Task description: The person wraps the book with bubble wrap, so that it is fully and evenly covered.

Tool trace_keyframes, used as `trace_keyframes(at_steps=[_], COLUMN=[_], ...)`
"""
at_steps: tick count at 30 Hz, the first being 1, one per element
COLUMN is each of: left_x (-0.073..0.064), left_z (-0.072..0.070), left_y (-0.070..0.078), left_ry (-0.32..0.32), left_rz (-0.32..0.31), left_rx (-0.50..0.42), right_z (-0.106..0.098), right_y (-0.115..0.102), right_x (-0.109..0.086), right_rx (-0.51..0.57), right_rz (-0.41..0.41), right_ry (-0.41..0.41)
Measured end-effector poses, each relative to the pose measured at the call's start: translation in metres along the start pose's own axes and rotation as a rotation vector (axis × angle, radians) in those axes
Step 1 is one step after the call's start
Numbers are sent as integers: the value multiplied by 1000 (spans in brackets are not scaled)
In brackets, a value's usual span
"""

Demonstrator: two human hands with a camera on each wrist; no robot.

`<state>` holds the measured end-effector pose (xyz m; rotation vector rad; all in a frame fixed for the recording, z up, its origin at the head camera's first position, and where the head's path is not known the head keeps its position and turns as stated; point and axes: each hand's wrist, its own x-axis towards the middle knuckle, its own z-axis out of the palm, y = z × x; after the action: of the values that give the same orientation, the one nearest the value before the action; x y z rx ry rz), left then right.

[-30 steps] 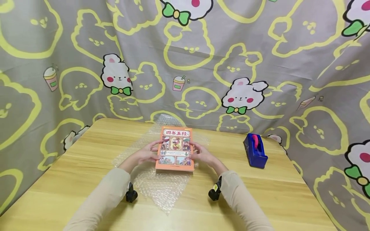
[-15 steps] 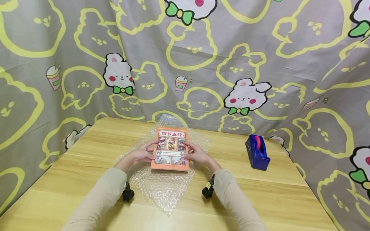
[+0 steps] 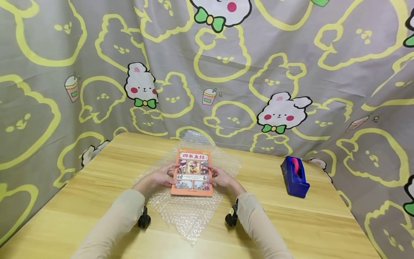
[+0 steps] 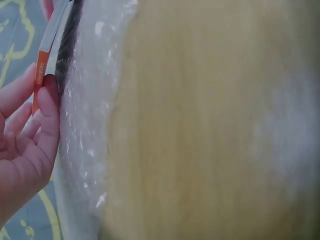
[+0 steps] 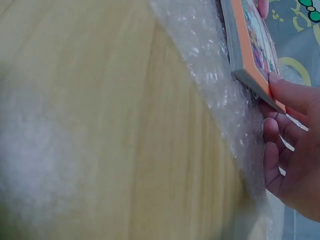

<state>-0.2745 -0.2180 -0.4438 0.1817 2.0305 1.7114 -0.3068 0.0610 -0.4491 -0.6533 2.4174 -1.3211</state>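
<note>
An orange paperback book (image 3: 193, 173) with a comic-style cover lies face up over a sheet of bubble wrap (image 3: 191, 219), which is turned cornerwise on the table. My left hand (image 3: 164, 175) grips the book's left edge, thumb on the cover. On the opposite edge, my right hand (image 3: 222, 177) holds it the same way. In the right wrist view the thumb presses the cover of the book (image 5: 257, 55) and the other fingers curl beneath. The left wrist view shows the spine of the book (image 4: 42, 67) pinched between thumb and fingers, close over the bubble wrap (image 4: 92, 100).
A blue tape dispenser (image 3: 295, 177) with a pink core stands at the right of the wooden table (image 3: 258, 201). A grey curtain (image 3: 181, 46) with cartoon animals hangs behind the table and along its sides.
Both hands have shifted the book slightly left over the bubble wrap, keeping their hold on its edges. The head view has also moved a little, so the background sits further right.
</note>
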Motion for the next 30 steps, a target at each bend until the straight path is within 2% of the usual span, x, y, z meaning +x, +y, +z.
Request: trace_keyframes(at_steps=[5, 11, 14, 19, 21, 24, 30], left_x=[4, 5, 4, 0, -1, -2, 1], left_z=[7, 9, 8, 8, 8, 8, 7], left_y=[4, 9, 11, 13, 15, 19, 25], left_ry=[-13, -37, -48, -73, -81, -89, -109], left_rz=[11, 23, 27, 15, 11, 2, 22], left_rx=[113, 283, 336, 324, 348, 418, 588], right_z=[-2, -7, -8, -9, -9, -9, -12], right_y=[-2, -1, 0, 1, 0, -3, -5], right_x=[-1, -1, 0, 1, 2, 3, 6], right_rx=[-18, 3, 4, -16, -30, -52, -92], right_rz=[71, 115, 114, 101, 102, 100, 115], right_ry=[20, 11, 0, -34, -60, -96, -127])
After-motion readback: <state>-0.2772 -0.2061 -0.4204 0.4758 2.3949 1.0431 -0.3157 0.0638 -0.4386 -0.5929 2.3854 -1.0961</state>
